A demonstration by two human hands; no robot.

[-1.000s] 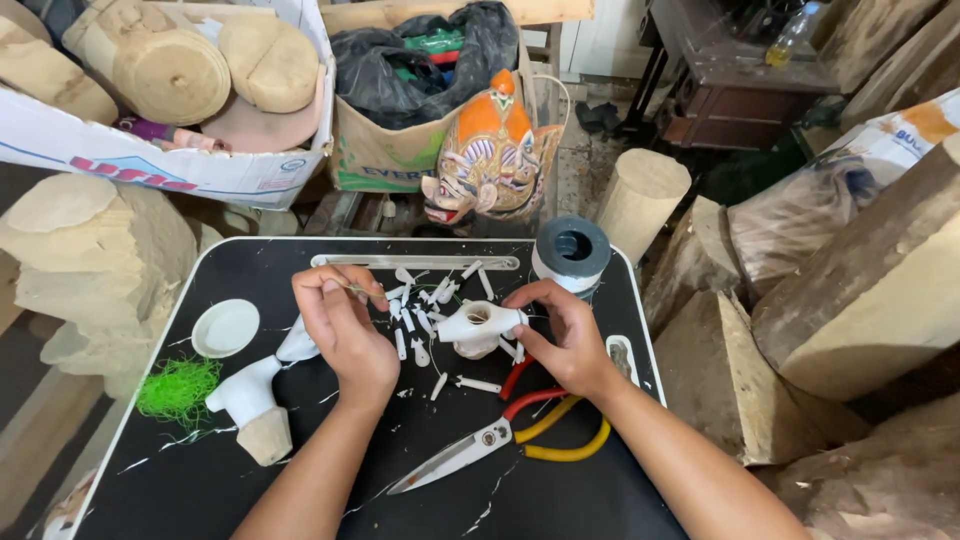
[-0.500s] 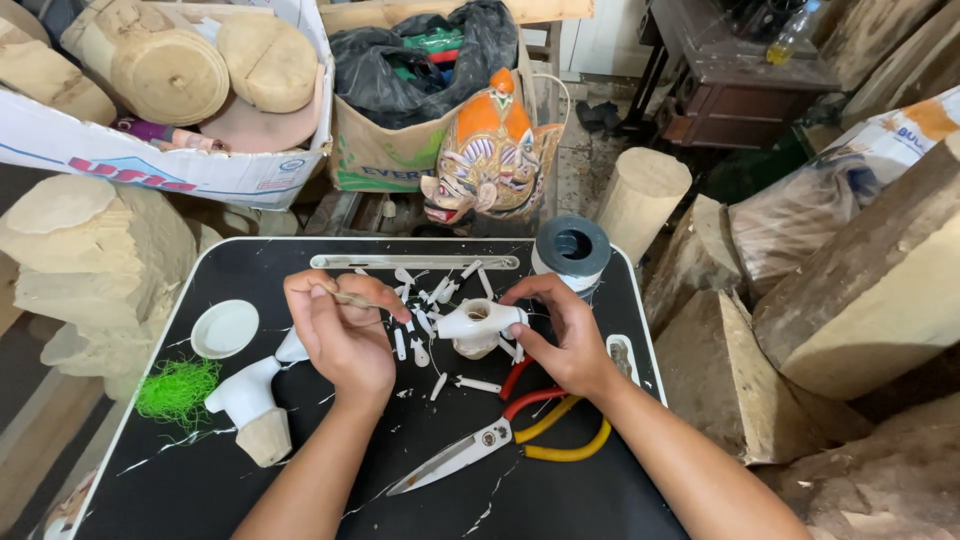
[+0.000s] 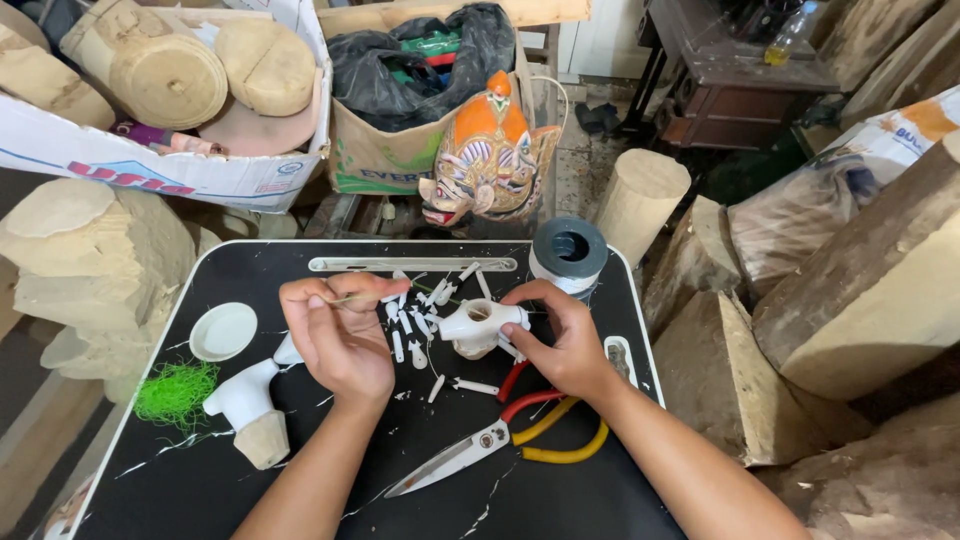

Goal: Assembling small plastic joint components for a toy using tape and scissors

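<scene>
My left hand [image 3: 338, 335] is raised palm-up over the black table [image 3: 540, 500], its fingers pinching a thin pale strand near the fingertips. My right hand [image 3: 565, 338] rests on the table and grips a small white hollow piece [image 3: 478, 325] that sits upright. Between the hands lie several small white sticks [image 3: 412, 325]. Red-handled scissors [image 3: 470, 448] and yellow-handled pliers [image 3: 568, 442] lie just in front of my right wrist.
A white carved figure on a wooden base [image 3: 248, 405], green fibre [image 3: 176, 392] and a white lid [image 3: 223, 331] sit at the left. A grey spool [image 3: 568, 252] and painted mask [image 3: 492, 160] stand behind. Wooden logs [image 3: 860, 290] and boxes [image 3: 160, 110] surround the table.
My left hand has lifted slightly and turned more palm-up with the strand. My right hand stays on the white piece.
</scene>
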